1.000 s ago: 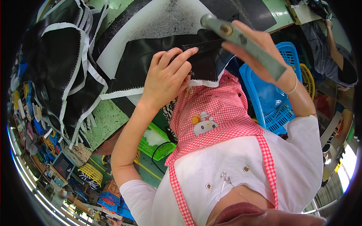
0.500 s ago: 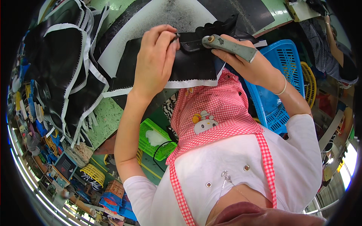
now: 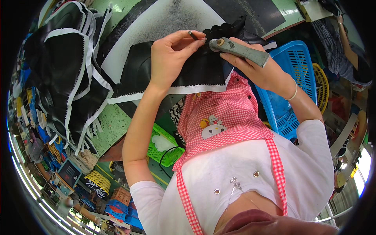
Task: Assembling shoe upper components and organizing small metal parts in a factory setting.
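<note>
My left hand [image 3: 172,55] pinches a short dark rod [image 3: 192,35] between thumb and fingers, over a black leather-like sheet [image 3: 137,68]. The sheet has a white zigzag-stitched strip along its near edge and a scalloped black edge at its far right. Gripped in my right hand [image 3: 270,74] is a hammer [image 3: 246,54] with a grey metal head. Its round face sits just right of my left fingertips. The hammer's handle is mostly hidden under the head and hand.
Black pieces with white edging [image 3: 55,74] pile up at the left of the green table [image 3: 113,125]. Beneath the work lies a white board [image 3: 172,17] with dark smudges. A blue basket [image 3: 305,58] stands at right, a green basket [image 3: 172,156] below the table. Another person's arm [image 3: 346,43] shows far right.
My left hand has shifted right along the sheet with the rod, bringing its fingertips close to the hammer face. My right hand and the hammer have barely moved.
</note>
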The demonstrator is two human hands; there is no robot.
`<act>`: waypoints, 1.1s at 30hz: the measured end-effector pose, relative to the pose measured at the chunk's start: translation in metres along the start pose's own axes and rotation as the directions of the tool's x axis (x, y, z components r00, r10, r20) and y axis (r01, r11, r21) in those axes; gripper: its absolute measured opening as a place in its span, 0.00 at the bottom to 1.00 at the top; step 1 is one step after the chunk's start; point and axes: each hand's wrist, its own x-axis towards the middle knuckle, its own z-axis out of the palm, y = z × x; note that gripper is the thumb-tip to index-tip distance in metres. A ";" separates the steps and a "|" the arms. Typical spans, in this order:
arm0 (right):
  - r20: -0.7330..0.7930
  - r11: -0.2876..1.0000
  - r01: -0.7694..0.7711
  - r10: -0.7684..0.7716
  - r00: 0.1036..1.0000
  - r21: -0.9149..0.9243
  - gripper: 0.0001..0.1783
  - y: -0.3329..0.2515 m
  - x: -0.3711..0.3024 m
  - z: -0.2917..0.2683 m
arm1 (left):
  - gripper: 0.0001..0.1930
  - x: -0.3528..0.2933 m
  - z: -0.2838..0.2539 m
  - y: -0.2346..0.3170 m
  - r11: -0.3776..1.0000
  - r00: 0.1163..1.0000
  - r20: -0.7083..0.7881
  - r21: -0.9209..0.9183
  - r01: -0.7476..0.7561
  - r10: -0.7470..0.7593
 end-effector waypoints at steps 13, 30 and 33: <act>-0.016 0.996 0.010 -0.008 1.000 0.087 0.14 -0.002 0.005 -0.018 | 0.06 -0.001 0.012 -0.003 0.995 0.994 -0.097 0.093 -0.046 0.055; 0.008 0.993 -0.111 0.111 0.994 -0.025 0.18 -0.002 -0.007 -0.012 | 0.09 0.004 -0.003 -0.002 0.998 0.999 0.033 -0.041 0.038 -0.036; 0.030 0.995 -0.081 0.082 0.996 -0.051 0.18 -0.006 -0.003 -0.022 | 0.08 0.002 0.002 0.000 1.000 0.999 0.026 0.002 -0.025 0.025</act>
